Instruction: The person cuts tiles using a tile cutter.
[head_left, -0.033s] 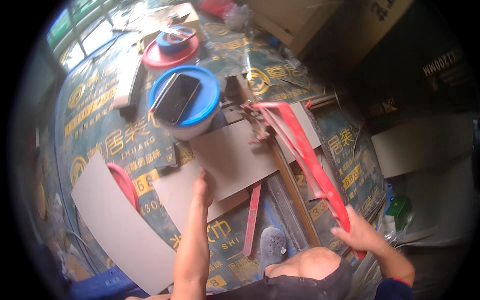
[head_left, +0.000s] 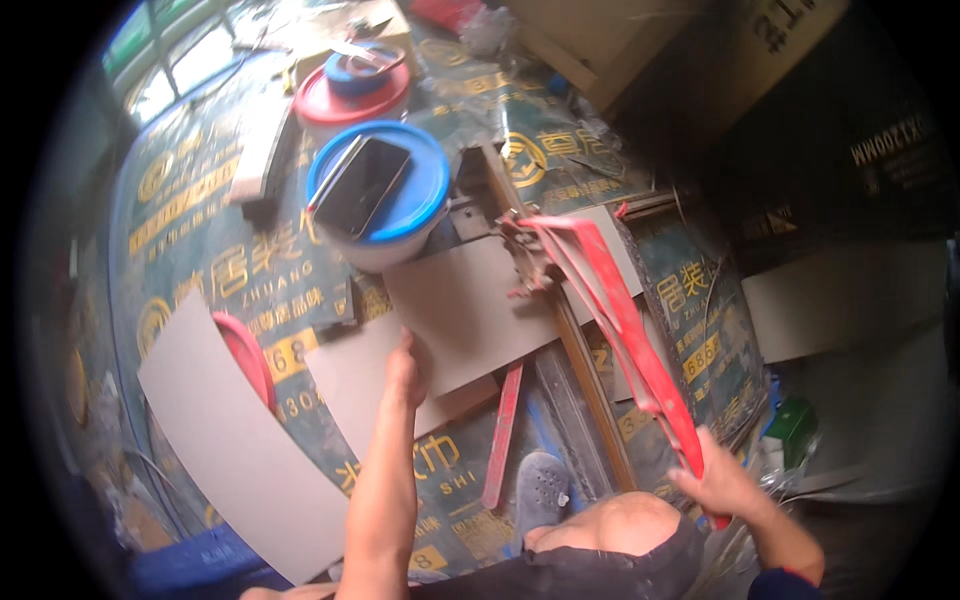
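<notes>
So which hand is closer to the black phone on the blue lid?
Left. The left hand is at the edge of the pale tile, below the phone in the picture; the right hand is farther off, down to the right, gripping the red handle.

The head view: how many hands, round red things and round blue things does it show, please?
Hands: 2 (left hand, right hand)
Round red: 2 (red lid, part-hidden red rim)
Round blue: 2 (blue lid, blue disc)
Total: 6

Yellow characters, Latin letters, digits and round emblems [head_left: 522, 158] repeat across the dark green floor sheet [head_left: 270, 262]. Pale letters and digits stand on the dark side of a large box [head_left: 815, 135]; dark characters mark its brown part.
</notes>
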